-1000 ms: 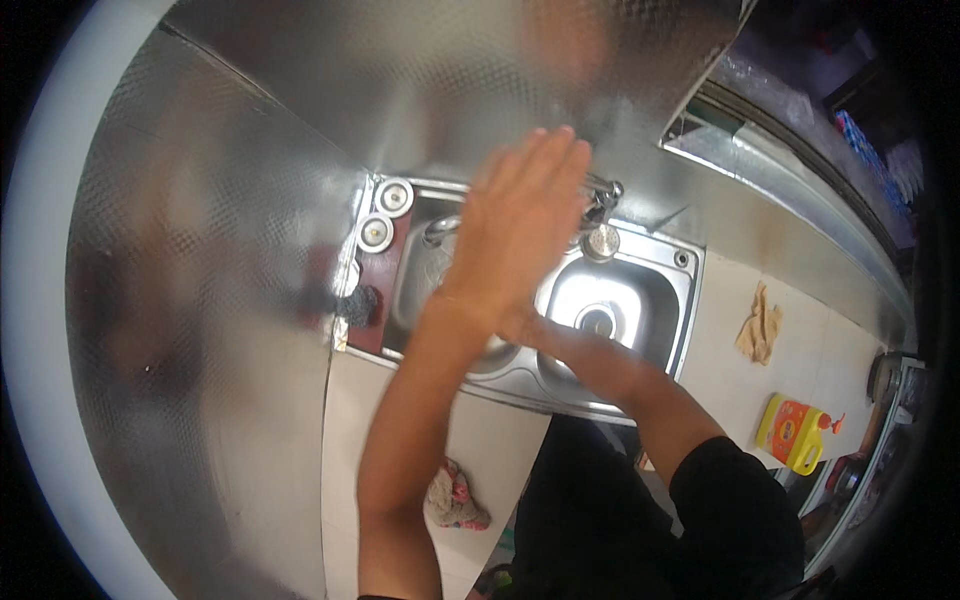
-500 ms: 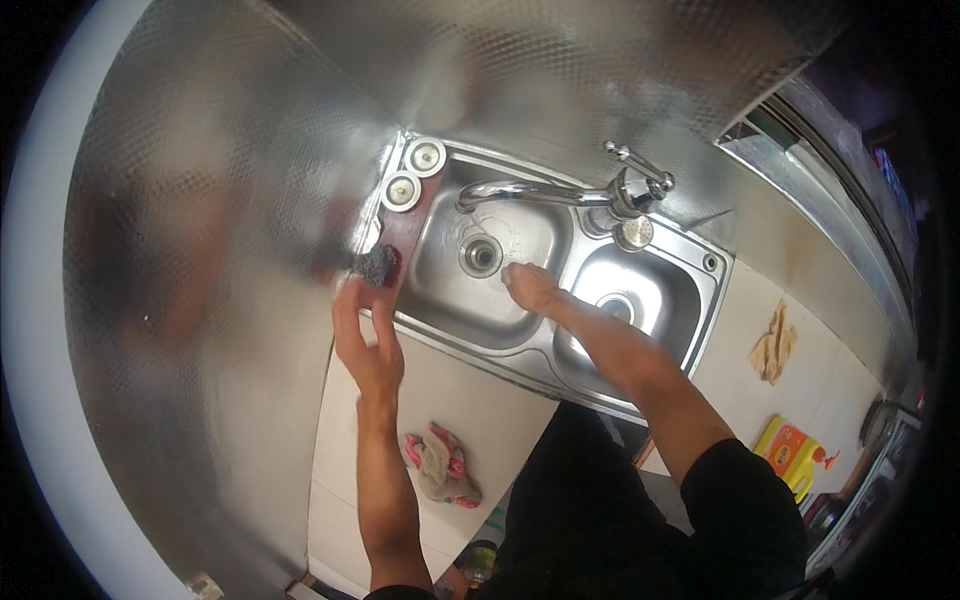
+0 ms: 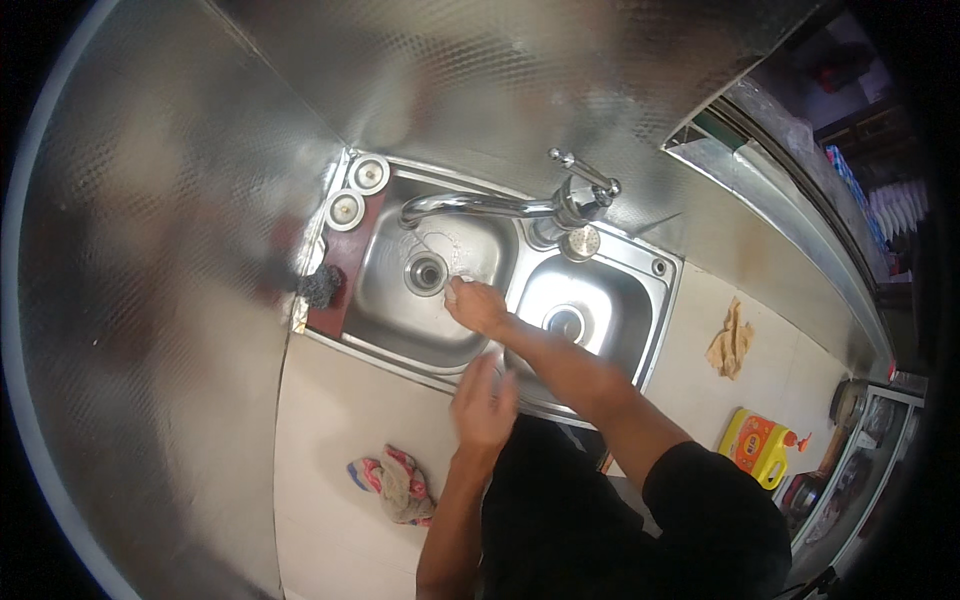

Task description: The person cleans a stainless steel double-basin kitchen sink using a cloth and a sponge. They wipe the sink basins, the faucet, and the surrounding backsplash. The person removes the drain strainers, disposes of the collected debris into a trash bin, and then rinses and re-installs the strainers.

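Note:
My right hand [image 3: 478,306] reaches down into the left basin [image 3: 375,312] of a double steel sink. Its fingers are closed beside the drain [image 3: 427,273], and a small pale thing shows at the fingertips, too little of it to name. My left hand [image 3: 485,405], slightly blurred, hovers at the sink's front edge with its fingers stretched out and nothing seen in it. A dark grey scouring pad [image 3: 321,286] lies on the dark red strip [image 3: 355,255] along the sink's left side. Behind it sit two round metal drain strainers [image 3: 369,174].
A chrome faucet [image 3: 480,205] arches over the left basin. The right basin [image 3: 620,320] lies under my right forearm's far side. A crumpled cloth [image 3: 402,487] rests on the front counter; a tan cloth [image 3: 732,340] and a yellow pump bottle [image 3: 757,445] are at right.
My left hand has left the scouring pad on the red strip and moved right, to the sink's front edge. My right hand stays by the drain. The whole view has shifted.

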`<state>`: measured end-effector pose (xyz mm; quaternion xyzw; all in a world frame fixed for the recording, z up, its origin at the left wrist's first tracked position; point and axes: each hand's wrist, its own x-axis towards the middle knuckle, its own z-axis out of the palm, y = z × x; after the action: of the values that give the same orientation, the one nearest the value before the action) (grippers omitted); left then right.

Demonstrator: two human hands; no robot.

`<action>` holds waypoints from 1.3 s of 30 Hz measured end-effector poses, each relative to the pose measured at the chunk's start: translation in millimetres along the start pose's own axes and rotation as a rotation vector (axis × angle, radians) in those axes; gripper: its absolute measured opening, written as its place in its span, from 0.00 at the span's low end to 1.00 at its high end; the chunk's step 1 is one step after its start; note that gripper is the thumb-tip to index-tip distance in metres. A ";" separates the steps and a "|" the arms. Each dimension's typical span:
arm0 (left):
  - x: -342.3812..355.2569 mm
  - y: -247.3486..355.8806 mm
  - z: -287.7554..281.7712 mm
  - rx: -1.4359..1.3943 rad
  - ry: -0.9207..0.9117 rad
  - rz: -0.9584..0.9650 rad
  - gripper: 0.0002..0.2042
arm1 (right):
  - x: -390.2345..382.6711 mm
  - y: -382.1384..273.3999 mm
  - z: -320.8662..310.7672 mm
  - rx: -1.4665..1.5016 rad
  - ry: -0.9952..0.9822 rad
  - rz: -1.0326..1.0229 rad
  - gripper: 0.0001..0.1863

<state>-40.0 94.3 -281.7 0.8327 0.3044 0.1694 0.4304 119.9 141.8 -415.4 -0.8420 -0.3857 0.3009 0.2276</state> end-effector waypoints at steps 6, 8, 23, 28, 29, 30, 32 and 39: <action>152.4 42.5 138.8 0.520 -0.335 0.363 0.32 | -9.4 -5.7 19.9 -0.072 0.044 -0.196 0.14; 177.7 23.0 210.0 0.652 -0.254 0.390 0.31 | -5.2 13.5 21.4 -0.087 0.088 -0.186 0.14; 99.7 -41.2 42.0 -0.942 -0.162 -0.150 0.38 | -15.2 54.5 53.7 0.571 -0.046 -0.245 0.23; 64.2 -106.8 -44.0 -1.112 -0.047 -0.390 0.43 | -6.8 3.3 11.8 -0.036 -0.069 -0.228 0.22; 61.4 -110.6 -51.0 -1.075 -0.076 -0.375 0.45 | -9.4 4.3 8.3 0.020 0.006 -0.238 0.20; 64.6 -110.6 -55.8 -1.068 -0.090 -0.366 0.46 | -11.5 4.1 6.1 0.075 0.082 -0.244 0.18; 70.8 -125.0 -55.6 -0.999 -0.076 -0.332 0.45 | -11.4 -1.6 -1.7 0.131 0.128 -0.205 0.16; 111.3 -168.6 -37.5 -0.602 -0.112 -0.263 0.36 | -12.2 2.3 -9.6 0.497 0.123 -0.391 0.11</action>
<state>-37.0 264.7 -396.3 0.6299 0.3215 0.1485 0.6913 121.3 129.3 -405.9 -0.6871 -0.4403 0.2851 0.5026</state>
